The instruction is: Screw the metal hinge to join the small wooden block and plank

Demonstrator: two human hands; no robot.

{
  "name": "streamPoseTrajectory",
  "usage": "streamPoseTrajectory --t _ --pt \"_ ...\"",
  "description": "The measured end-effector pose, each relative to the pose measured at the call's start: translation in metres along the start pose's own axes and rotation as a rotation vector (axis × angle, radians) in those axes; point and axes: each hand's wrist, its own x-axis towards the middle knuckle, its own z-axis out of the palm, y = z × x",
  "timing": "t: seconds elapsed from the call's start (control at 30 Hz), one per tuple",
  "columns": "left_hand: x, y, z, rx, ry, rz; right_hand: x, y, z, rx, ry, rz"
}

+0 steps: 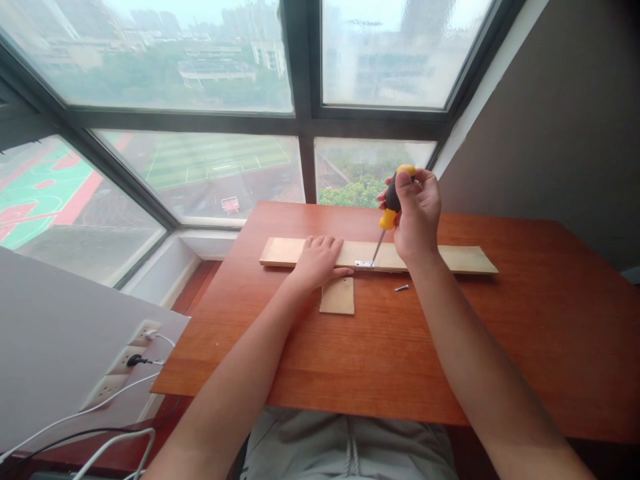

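Note:
A long pale wooden board (463,259) lies across the table. My left hand (320,260) is open and lies flat on it, left of the middle, fingers stretched out. My right hand (417,213) is closed round the yellow and black handle of a screwdriver (393,198). The screwdriver is tilted, and its tip meets a small metal bracket (364,265) on the board's near edge. Whether a screw sits under the tip is too small to tell. A small wooden piece (337,297) lies just in front of the board, and a loose screw (401,288) rests to its right.
The reddish-brown table (370,360) has its near edge at my lap. Windows (215,173) stand behind it, and a grey wall (555,133) is at the right. Wall sockets (125,360) with plugs and cables are at the lower left.

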Motion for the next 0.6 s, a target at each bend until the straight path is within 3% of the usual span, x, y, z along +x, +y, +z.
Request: streamPoseTrajectory --t 0.1,0.23,0.6 --pt "0.0 0.0007 -0.0004 0.011 0.001 -0.003 -0.0016 -0.0048 0.003 0.197 0.008 0.049" --pt "-0.0002 0.0014 -0.001 0.024 0.009 0.003 -0.0032 -0.0075 0.0052 0.296 0.041 0.051" --pt "0.0 0.0009 0.0007 0.01 0.011 0.002 -0.003 -0.0034 0.0017 0.176 0.045 0.053"
